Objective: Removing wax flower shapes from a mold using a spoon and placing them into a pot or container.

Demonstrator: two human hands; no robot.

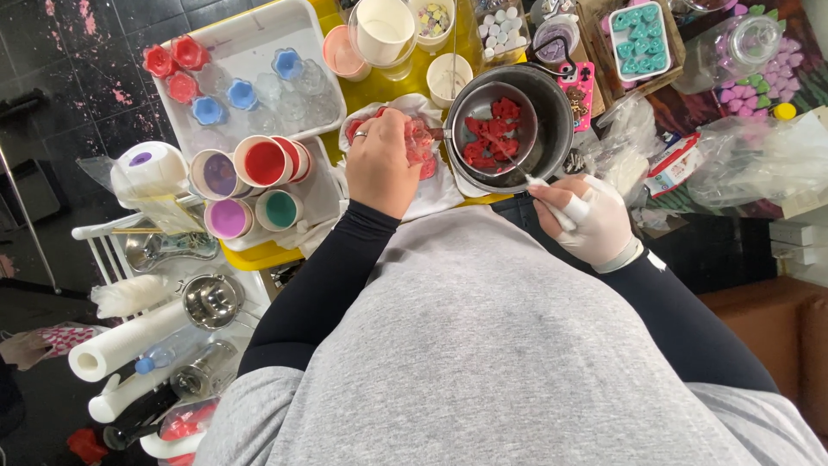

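Looking down from the head view, the left hand grips a clear mould with red wax at the pot's left edge, handy for tipping; the gloved right hand pinches a thin stirrer into the small metal pot of red chunks. Paint cups crowd left, leaving little room.

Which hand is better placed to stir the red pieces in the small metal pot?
The right hand, probably. It already holds a thin stick whose tip reaches among the red pieces in the metal pot. The left hand is busy holding a red mould beside the pot.
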